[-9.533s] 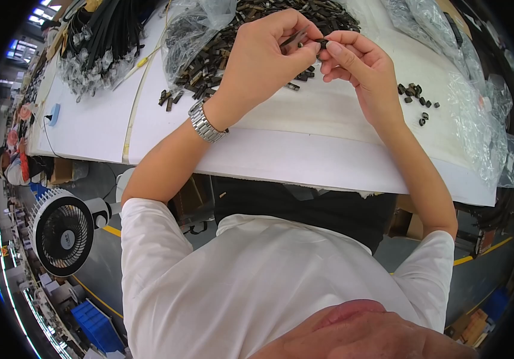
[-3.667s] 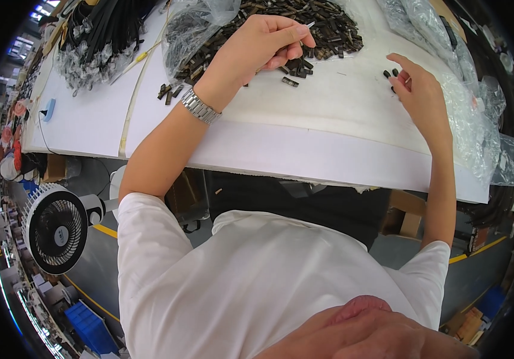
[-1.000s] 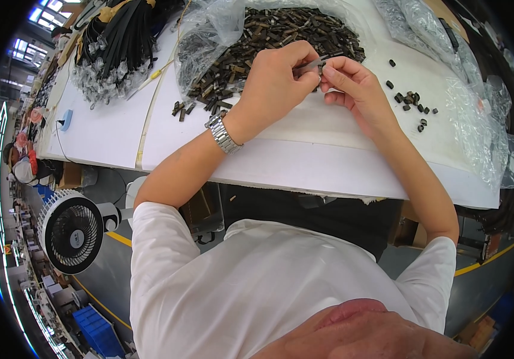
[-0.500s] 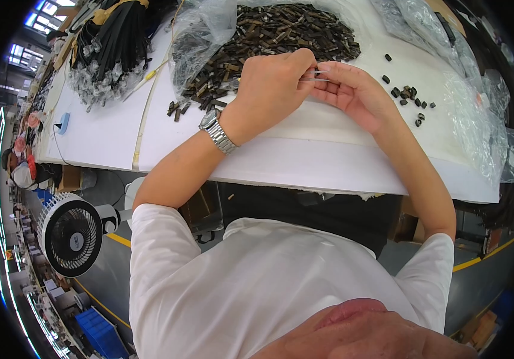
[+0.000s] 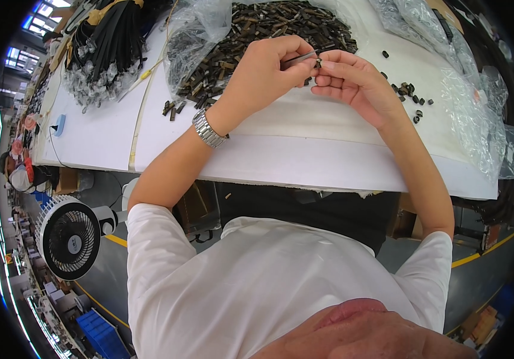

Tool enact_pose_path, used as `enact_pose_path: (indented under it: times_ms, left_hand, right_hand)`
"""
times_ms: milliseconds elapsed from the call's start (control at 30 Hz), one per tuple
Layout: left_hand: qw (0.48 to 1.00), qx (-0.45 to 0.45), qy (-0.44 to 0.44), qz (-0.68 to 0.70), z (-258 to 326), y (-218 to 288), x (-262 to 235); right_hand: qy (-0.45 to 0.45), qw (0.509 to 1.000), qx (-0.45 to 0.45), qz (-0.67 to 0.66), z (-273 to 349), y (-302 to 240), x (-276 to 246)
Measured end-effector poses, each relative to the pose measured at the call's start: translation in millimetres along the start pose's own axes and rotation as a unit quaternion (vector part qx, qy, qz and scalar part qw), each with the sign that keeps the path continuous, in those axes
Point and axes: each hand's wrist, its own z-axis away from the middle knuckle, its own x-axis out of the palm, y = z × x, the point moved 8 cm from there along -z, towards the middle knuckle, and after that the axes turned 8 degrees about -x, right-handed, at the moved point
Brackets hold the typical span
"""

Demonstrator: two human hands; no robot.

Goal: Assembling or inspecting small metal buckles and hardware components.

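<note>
Both of my hands meet over the front edge of a pile of small dark rectangular pieces [image 5: 281, 27] on the white table. My left hand [image 5: 269, 69], with a metal watch on its wrist, is closed around slim metal tweezers [image 5: 299, 58] whose tip points toward the right fingers. My right hand [image 5: 358, 81] pinches a tiny dark piece [image 5: 318, 63] between thumb and forefinger, its other fingers curled below. The fingers partly cover this piece, so its exact shape cannot be made out. Right of my right hand lies a loose group of short dark pieces [image 5: 411, 88].
Clear plastic bags lie left of the pile [image 5: 197, 51] and along the table's right side [image 5: 475, 113]. A bundle of black straps with clear-wrapped ends [image 5: 107, 48] sits at the far left. Below the table's left edge stands a white and black fan [image 5: 72, 239].
My left hand has shifted slightly up and left, turning so that the tweezers now show between thumb and fingers. A small dark piece is now visible at the right fingertips.
</note>
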Motion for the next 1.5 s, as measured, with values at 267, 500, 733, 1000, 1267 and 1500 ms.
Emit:
enact_pose_path:
  times_ms: [267, 500, 733, 1000, 1267, 1500]
  left_hand:
    - [0.979, -0.044, -0.105, 0.171, -3.8, -4.9, 5.4]
    - [0.974, -0.048, -0.125, 0.182, -4.2, -14.4, 18.7]
    - [0.944, -0.125, -0.163, 0.26, 1.2, -17.5, 28.0]
    - [0.922, -0.133, -0.214, 0.293, -0.8, -32.8, 38.5]
    - [0.939, -0.114, -0.216, 0.24, -1.0, -17.6, 29.6]
    - [0.973, -0.109, -0.159, 0.127, -0.9, -22.8, 30.7]
  right_hand:
    - [-0.063, 0.998, -0.028, -0.002, -2.2, -7.0, 10.2]
    - [-0.037, 0.998, 0.02, -0.035, 2.5, -1.5, 4.3]
    - [-0.015, 0.99, 0.019, 0.136, 7.0, -14.3, 2.7]
    - [0.041, 0.945, -0.057, 0.319, 12.1, -26.2, 9.8]
    - [0.076, 0.917, -0.101, 0.377, 18.0, -29.4, 15.9]
    - [0.068, 0.886, -0.12, 0.442, 22.8, -23.1, 23.3]
